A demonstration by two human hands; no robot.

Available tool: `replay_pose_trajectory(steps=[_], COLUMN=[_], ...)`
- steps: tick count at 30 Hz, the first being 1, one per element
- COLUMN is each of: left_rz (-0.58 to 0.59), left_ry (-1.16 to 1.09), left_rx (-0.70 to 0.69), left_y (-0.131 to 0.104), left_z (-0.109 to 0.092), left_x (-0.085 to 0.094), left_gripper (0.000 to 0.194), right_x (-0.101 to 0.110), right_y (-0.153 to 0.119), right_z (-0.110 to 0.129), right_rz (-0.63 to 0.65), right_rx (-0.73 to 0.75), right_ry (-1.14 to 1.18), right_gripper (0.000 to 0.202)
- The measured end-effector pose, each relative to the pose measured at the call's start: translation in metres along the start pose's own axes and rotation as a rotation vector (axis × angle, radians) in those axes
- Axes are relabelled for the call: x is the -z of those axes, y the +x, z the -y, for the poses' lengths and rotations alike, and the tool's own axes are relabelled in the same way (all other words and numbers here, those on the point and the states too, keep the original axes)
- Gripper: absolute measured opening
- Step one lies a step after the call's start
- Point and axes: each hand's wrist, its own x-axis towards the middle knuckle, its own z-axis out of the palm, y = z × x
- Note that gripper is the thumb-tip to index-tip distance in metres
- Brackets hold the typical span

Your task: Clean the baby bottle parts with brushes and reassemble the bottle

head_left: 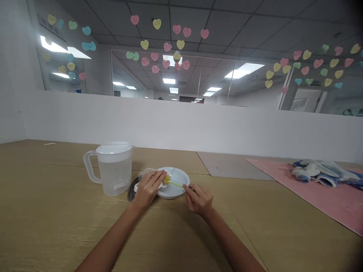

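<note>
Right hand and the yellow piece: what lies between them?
A thin yellow-green stick runs from the right hand to the yellow piece beside the left hand, across the white plate; the head view shows this.

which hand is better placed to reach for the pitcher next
Probably the left hand: it is nearer the pitcher, though busy at the white plate. The right hand is farther, holding the green stick.

On the table (pixel 85 226) before you, the jug (pixel 116 175) stands left of the plate (pixel 178 181), with the tray (pixel 131 192) between. To your right, gloves (pixel 317 172) lie on the mat (pixel 320 196); behind is the wall (pixel 170 124).
</note>
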Motion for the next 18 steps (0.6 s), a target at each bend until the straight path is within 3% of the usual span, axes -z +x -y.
replay_pose_trajectory(steps=[9, 14, 18], left_rz=[0.055, 0.110, 0.038], left_ry=[0.038, 0.061, -0.010], left_rx=[0.071, 0.114, 0.256], left_y=[-0.013, -0.023, -0.020], left_z=[0.017, 0.030, 0.028], left_x=[-0.009, -0.013, -0.010], left_gripper=[0.047, 0.050, 0.042], right_x=[0.000, -0.007, -0.014], right_y=[-0.007, -0.016, -0.020], right_z=[-0.016, -0.022, -0.032], right_rz=[-0.002, 0.050, 0.191], right_rx=[-0.288, -0.643, -0.861], right_ry=[0.160, 0.166, -0.010], right_gripper=[0.017, 0.020, 0.020])
